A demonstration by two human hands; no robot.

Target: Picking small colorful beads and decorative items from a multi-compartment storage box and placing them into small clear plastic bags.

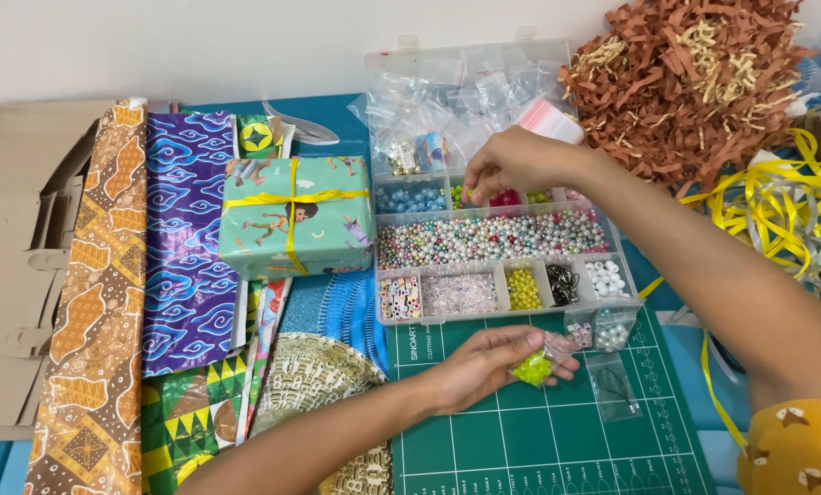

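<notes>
A small clear bag of yellow-green beads (533, 367) is held in the left hand (488, 365), pinched between the thumb and the curled fingers, which are closed on it. The bag is carried just above the green cutting mat (557, 440), slightly clear of the near edge of the bead organiser box (497, 243).

The right hand (511, 165) is reached over the far row of the box, with thumb and fingertips drawn together in a pinch above the compartments of green and red beads. Whether a bead is caught between the fingertips cannot be told.

Directly below the right hand, the long middle compartment is filled with mixed pearl beads (493, 236). Nearer the left hand, the front row holds letter beads, clear beads, yellow beads (523, 288), dark pieces and white pearls. Beyond the right hand, the open lid is seen to be piled with empty clear bags (447, 96).

Two further small bags lie on the mat to the right of the left hand: one of pale beads (607, 335) against the box corner, and one flat clear bag (615, 385) nearer the person.

To the left of both hands, a wrapped gift box (297, 215) tied with yellow ribbon rests on sheets of patterned wrapping paper (181, 266). Flat cardboard (16, 266) lies beyond these. To the right of the right arm, brown shredded paper (685, 82) and loose yellow ribbon (768, 206) are heaped.
</notes>
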